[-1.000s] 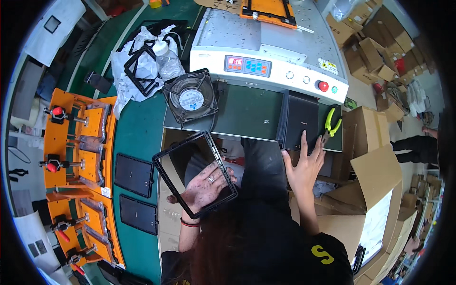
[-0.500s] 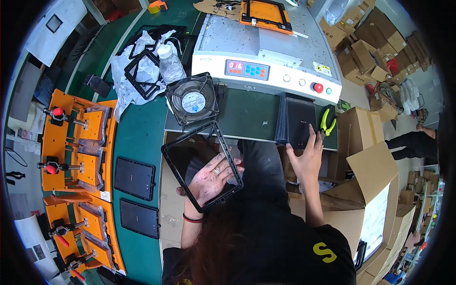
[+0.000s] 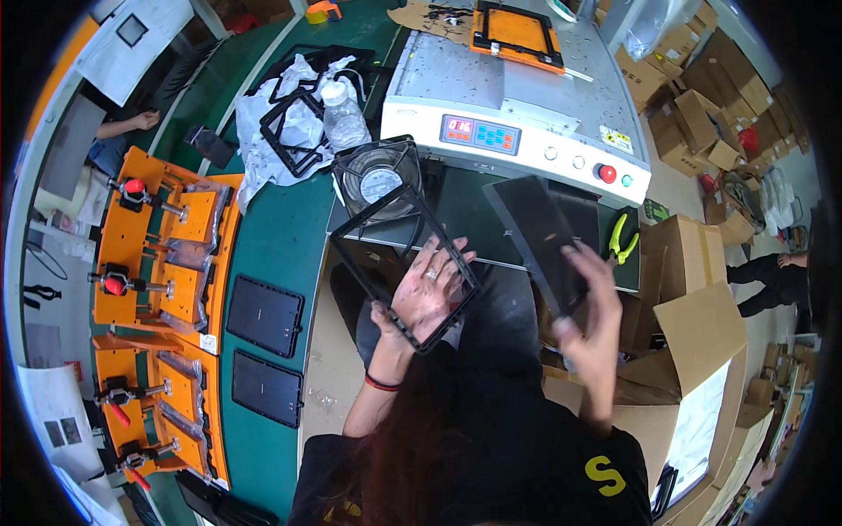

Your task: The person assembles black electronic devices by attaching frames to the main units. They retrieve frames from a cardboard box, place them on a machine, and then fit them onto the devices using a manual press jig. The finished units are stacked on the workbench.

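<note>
In my left hand is a black rectangular frame, an open border tilted above my lap, with my fingers at its right side and my thumb at its lower left side. My right hand, smeared by motion, grips the lower end of a thin dark flat panel. This panel slants over the table's front edge, its far end tipped to the left. Behind it, part of a stack of similar dark panels is covered. Yellow-green pliers lie just right of the stack.
A round fan stands beyond the frame, near a clear bottle. Behind is a white machine with buttons. Two black framed panels lie left, beside orange clamp fixtures. Open cardboard boxes stand right. Another person's hand shows far left.
My right hand has drawn a dark panel off the stack and tilted it toward me. The frame in my left hand has turned slightly. Another person's hand has appeared at far left.
</note>
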Available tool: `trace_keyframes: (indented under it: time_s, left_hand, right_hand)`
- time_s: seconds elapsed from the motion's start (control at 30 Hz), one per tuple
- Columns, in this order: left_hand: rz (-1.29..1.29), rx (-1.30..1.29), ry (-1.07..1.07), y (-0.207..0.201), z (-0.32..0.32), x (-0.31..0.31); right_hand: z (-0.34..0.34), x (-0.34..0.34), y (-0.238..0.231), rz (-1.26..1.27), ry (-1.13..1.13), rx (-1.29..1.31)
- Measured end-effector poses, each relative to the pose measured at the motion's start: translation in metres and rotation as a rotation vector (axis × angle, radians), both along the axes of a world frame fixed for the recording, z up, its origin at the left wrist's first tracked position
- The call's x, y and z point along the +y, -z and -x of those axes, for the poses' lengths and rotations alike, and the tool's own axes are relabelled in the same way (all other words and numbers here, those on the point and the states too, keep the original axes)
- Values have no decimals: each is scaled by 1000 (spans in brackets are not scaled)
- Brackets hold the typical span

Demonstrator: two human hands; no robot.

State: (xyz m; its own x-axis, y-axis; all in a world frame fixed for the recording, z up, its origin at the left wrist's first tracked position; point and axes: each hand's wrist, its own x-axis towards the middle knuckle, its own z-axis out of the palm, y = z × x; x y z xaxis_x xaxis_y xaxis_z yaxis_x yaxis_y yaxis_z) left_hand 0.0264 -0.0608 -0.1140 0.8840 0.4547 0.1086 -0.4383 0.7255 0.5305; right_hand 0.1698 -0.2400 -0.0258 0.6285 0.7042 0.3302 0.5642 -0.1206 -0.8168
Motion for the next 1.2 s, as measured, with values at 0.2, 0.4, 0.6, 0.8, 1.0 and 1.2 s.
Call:
trace_keyframes:
  time_s: [0.2,0.4,0.6,0.8,1.0,1.2]
  left_hand:
    - [-71,30,-126,7,2,-17]
    - [-81,-141,-187,-28,-10,-20]
    - [-123,-129,-180,-23,-8,-23]
    - [200,-83,-223,-24,-7,-31]
    - [-165,-165,-125,-13,14,-16]
    - [-450,561,-743,-24,63,10]
  right_hand:
    - [50,50,2,-36,-236,-181]
    - [56,60,10,-88,-273,-185]
    - [57,59,16,-115,-290,-197]
    - [61,59,4,150,-269,-486]
    - [52,58,23,67,-203,212]
    - [73,97,46,59,-269,556]
